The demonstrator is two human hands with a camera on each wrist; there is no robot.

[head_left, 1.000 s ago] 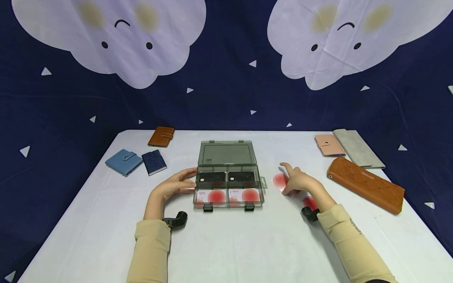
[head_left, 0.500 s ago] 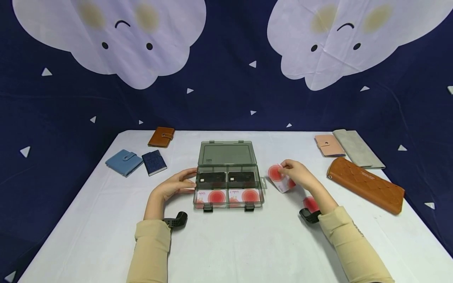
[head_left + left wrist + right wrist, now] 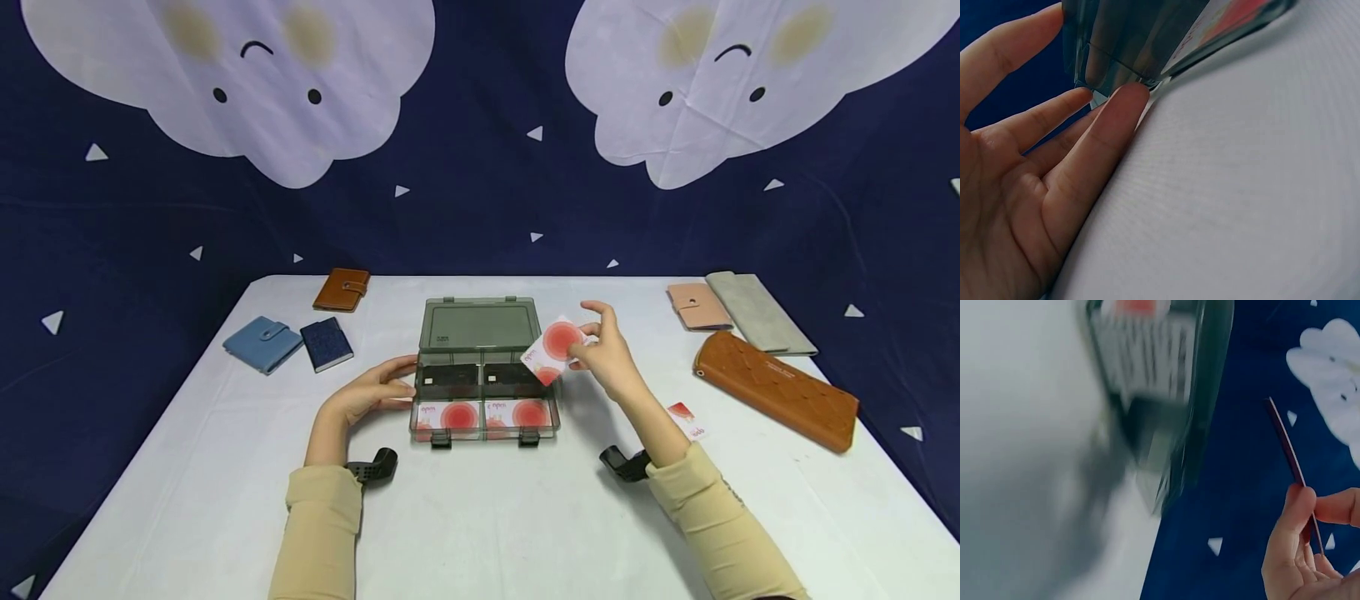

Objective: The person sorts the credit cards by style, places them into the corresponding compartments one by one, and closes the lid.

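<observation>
White tablecloth [image 3: 480,517] before a navy cloud backdrop [image 3: 480,167] — right grip [image 3: 609,358] pinches a card [image 3: 552,348], left grip [image 3: 367,398] spread against the box [image 3: 483,392].

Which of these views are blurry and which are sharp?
Head view: sharp and evenly lit, the card in the right hand readable. Right wrist view: the clear box is heavily motion-smeared, the fingers sharper. Left wrist view: the left hand clear, the box corner soft.

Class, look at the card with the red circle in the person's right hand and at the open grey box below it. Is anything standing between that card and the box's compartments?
Nothing visible blocks it. The right hand pinches the white card with the red circle above the translucent grey plastic box, whose lid stands open behind. Cards already lie in its compartments.
</observation>
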